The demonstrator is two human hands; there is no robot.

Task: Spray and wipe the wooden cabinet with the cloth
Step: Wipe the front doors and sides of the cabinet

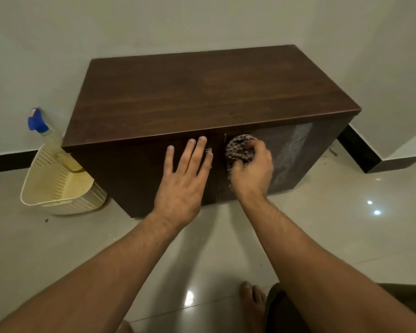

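The wooden cabinet is dark brown with a faint grain, its right door streaked pale. The cloth is brown-and-cream checked. The spray bottle is clear with a blue head. The basket is cream, dotted with perforations. The floor is glossy beige tile; the skirting is black.

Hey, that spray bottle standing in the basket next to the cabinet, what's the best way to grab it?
Grip the spray bottle by its clear neck just under the blue trigger head, coming from above. Its lower body sits inside the cream basket, leaning toward the cabinet, so only the top is free. The left hand is open and nearer; the right hand holds the cloth.
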